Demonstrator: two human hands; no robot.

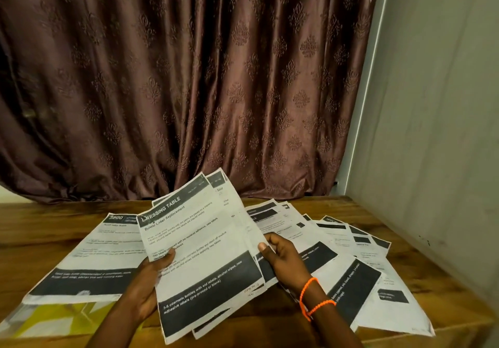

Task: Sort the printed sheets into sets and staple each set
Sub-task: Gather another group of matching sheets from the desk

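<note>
Head view, looking down: a person's left hand (151, 274) and right hand (280, 255) held a small bundle of printed sheets (199, 253) tilted up off the table (40, 228), apparently so the top page, headed "DRESSING TABLE", could be read for sorting. The left grip pinched the bundle's left edge, thumb across the text; the right grip closed on the right edge, thumb on top, with orange bands (310, 299) round that wrist. The bundle sat between the two grips, its sheets slightly fanned at the far corner. Beneath lay a yellow-patterned packet (54, 320) under a sorted pile (89, 261) to the left, and a loose fan of unsorted sheets (351, 261) to the right. No stapler was in view. Beyond hung a brown curtain (189, 77).
</note>
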